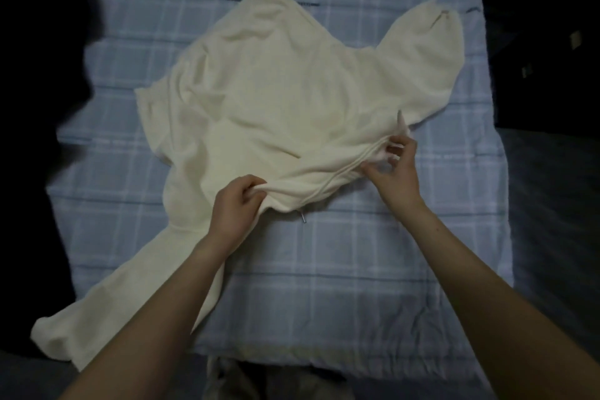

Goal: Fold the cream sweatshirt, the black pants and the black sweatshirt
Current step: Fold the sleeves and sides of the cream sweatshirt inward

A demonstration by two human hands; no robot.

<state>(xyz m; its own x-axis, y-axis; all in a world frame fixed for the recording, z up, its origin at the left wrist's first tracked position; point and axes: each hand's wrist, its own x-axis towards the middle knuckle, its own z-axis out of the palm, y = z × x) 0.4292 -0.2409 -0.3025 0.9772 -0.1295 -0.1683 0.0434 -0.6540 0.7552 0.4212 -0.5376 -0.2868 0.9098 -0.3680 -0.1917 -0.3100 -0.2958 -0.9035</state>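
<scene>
Both bare forearms reach forward over the blue plaid blanket [357, 253]. The left hand [235, 208] pinches a bunched fold of the cream sweatshirt [276, 91], which lies spread and rumpled on the blanket; the right hand [397, 172] pinches its near edge, fingers curled.

cream sweatshirt [285, 88]: soft matt cloth, a little fuzzy
drawstring tip [303, 216]: shiny metal
plaid bed cover [373, 253]: matt woven cloth, wrinkled
</scene>
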